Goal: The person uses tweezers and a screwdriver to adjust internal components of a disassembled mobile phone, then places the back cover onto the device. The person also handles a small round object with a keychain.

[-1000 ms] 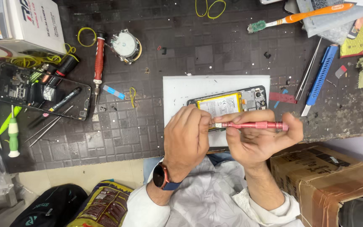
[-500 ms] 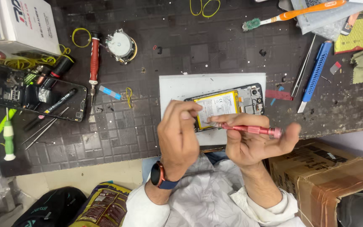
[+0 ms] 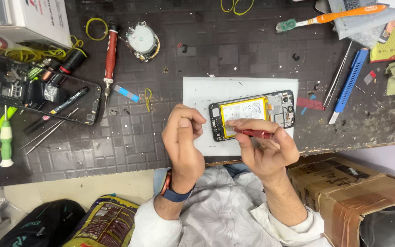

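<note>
An opened phone (image 3: 275,107) with a yellow battery lies back-up on a white mat (image 3: 206,91) near the table's front edge. My right hand (image 3: 266,148) grips a small red screwdriver (image 3: 252,133), its tip at the phone's lower left corner. My left hand (image 3: 184,137) hovers just left of the phone, fingers curled together, thumb and fingertips pinched; whether anything tiny sits between them is too small to tell. A dark watch is on my left wrist.
A black tray (image 3: 5,91) of tools sits at the left, with a red screwdriver (image 3: 110,50) and a round metal part (image 3: 141,40) behind. A blue cutter (image 3: 349,82), tweezers (image 3: 337,75) and an orange toothbrush (image 3: 334,16) lie right. A cardboard box (image 3: 344,187) stands below the table edge.
My left hand let go of the screwdriver and drew back to the left. My right hand swung the screwdriver's tip down onto the phone's lower left corner.
</note>
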